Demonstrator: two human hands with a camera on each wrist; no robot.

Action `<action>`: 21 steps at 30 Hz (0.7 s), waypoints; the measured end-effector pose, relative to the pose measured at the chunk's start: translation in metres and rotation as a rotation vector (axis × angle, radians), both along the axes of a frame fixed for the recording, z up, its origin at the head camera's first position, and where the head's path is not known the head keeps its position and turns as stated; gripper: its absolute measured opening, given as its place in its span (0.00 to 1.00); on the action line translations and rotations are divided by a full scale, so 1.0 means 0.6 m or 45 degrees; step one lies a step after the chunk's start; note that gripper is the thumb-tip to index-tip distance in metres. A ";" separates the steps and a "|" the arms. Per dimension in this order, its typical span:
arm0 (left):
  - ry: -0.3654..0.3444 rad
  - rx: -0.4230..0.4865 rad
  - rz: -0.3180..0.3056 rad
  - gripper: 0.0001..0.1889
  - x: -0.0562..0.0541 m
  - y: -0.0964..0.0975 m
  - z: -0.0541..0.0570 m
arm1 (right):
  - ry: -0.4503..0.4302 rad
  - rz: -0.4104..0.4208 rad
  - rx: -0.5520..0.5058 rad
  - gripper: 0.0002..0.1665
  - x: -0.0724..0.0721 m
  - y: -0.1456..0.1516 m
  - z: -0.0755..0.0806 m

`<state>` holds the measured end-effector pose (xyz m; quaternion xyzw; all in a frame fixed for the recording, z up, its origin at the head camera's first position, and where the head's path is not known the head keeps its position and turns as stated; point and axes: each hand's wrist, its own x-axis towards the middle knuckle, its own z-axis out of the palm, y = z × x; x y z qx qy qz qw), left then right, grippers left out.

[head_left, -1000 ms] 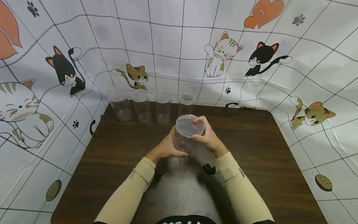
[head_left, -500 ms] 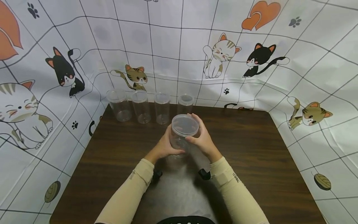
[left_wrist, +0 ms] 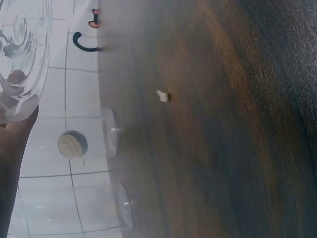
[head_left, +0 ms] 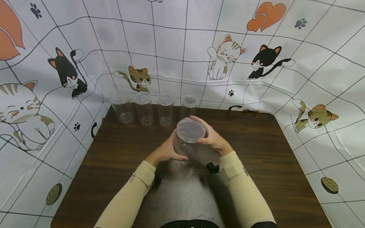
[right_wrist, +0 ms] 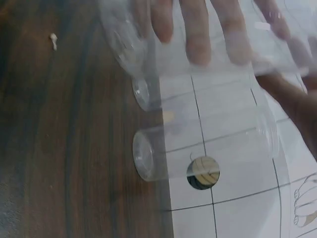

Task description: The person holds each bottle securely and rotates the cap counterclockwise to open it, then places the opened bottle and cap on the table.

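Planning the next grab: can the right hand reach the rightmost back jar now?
Probably not: the right hand grips the large clear lidded jar, held in front of the rightmost back jar.

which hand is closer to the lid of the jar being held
Right. The right hand is at the lid, with thumb and fingers at its edge; the left hand is lower, holding the jar by its body.

**Clear, Brown, Cream**

The jar [head_left: 182,148] is clear and colourless; its lid [head_left: 190,129] is cloudy, greyish white. I see 4 containers [head_left: 144,109], colourless also. My sleeves [head_left: 125,196] are pale cream with dark lettering [head_left: 132,178]. The table [head_left: 114,158] is dark brown with wood grain. The cloth [head_left: 171,41] is white with black grid lines, orange hearts [head_left: 265,17] and black, white and olive cats [head_left: 226,52].
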<state>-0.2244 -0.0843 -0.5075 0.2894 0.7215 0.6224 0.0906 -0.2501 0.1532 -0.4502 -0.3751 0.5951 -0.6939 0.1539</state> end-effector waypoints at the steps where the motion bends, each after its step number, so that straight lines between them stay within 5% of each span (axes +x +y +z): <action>1: -0.007 0.005 -0.019 0.68 0.000 0.001 0.001 | 0.005 0.046 0.009 0.64 -0.005 0.004 0.001; 5: 0.004 0.034 -0.046 0.67 0.000 0.004 0.004 | 0.002 0.157 0.015 0.64 -0.018 0.012 0.001; 8: 0.032 0.060 -0.033 0.67 -0.003 0.006 0.001 | -0.022 0.123 -0.041 0.68 -0.017 0.010 -0.002; 14: 0.084 0.108 0.132 0.67 -0.015 -0.003 -0.011 | -0.047 -0.223 -0.094 0.73 0.008 -0.012 -0.010; 21: 0.080 0.026 0.228 0.68 -0.020 -0.010 -0.019 | 0.072 -0.565 0.205 0.70 0.035 -0.039 -0.005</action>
